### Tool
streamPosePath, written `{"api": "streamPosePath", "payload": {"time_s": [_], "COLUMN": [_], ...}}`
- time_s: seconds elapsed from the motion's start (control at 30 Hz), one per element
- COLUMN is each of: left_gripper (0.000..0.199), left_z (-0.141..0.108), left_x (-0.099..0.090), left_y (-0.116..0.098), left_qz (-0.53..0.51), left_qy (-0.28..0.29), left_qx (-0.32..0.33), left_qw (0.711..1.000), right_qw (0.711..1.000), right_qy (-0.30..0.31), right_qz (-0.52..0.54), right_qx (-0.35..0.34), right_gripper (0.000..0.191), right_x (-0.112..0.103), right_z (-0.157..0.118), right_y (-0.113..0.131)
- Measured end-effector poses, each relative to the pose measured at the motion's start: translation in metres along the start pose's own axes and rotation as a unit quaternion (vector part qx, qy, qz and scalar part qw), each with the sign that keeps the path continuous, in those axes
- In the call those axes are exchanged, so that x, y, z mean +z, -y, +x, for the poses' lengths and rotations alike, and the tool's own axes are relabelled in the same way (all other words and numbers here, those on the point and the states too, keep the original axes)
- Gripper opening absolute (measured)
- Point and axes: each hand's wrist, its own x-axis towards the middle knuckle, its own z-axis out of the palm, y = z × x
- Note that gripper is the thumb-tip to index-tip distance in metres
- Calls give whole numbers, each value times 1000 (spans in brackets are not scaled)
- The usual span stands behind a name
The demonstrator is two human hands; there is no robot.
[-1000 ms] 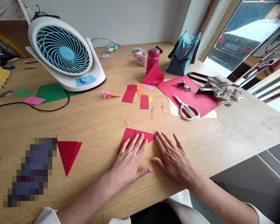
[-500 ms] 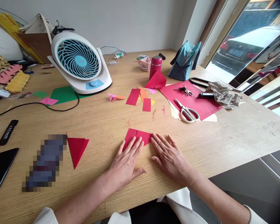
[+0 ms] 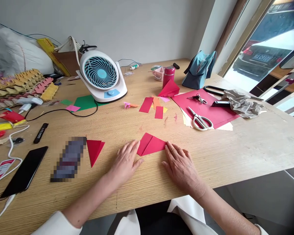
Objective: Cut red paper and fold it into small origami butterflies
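A folded red paper (image 3: 152,144) with a crease across it lies flat on the wooden table between my two hands. My left hand (image 3: 124,160) rests palm down at its left edge, fingertips touching the paper and thumb apart. At the right tip of the paper, my right hand (image 3: 181,166) lies with its fingers stretched out and fingertips on the corner. Left of my left hand is a folded red triangle (image 3: 95,151). Beyond the paper are two small red rectangles, one larger (image 3: 146,104) and one smaller (image 3: 158,112).
White-handled scissors (image 3: 203,123) lie on large red sheets (image 3: 220,112) at the right. A fan (image 3: 103,75) stands at the back left. A red bottle (image 3: 169,73) and blue bag (image 3: 198,70) are behind. A phone (image 3: 25,171) and marker (image 3: 40,133) lie left.
My left hand has slid left off the middle of the folded paper to its edge, uncovering the crease. The view has shifted left, showing more of the table's left side.
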Motion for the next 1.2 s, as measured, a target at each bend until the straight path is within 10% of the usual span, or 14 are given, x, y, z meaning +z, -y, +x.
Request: {"api": "streamPosePath", "payload": {"time_s": [0.33,0.57,0.7,0.83,0.93,1.2], "left_gripper": [51,48,48,48,51,35], "left_z": [70,81,94,105,109,108], "left_x": [-10,-20,-39,-34,-14,1], "left_y": [1,6,16,30,33,26], "left_qz": [-154,-284,-394,-542,-630,-653], "left_qy": [20,34,-5,-77,-60,-71], "left_qx": [-98,-49,-34,-75,-89,-152], "left_qw": [983,957,919,834,769,739], "right_qw": [998,964,893,790,780,773], "right_qy": [21,40,172,132,95,84], "right_qz": [57,257,410,592,609,619], "right_qx": [-21,50,73,87,109,110], "right_gripper": [41,47,50,50,52,40], "right_x": [-21,-36,-35,-9,10,5], "right_z": [-13,69,125,144,140,134], "right_y": [17,-22,-35,-33,-29,-29]}}
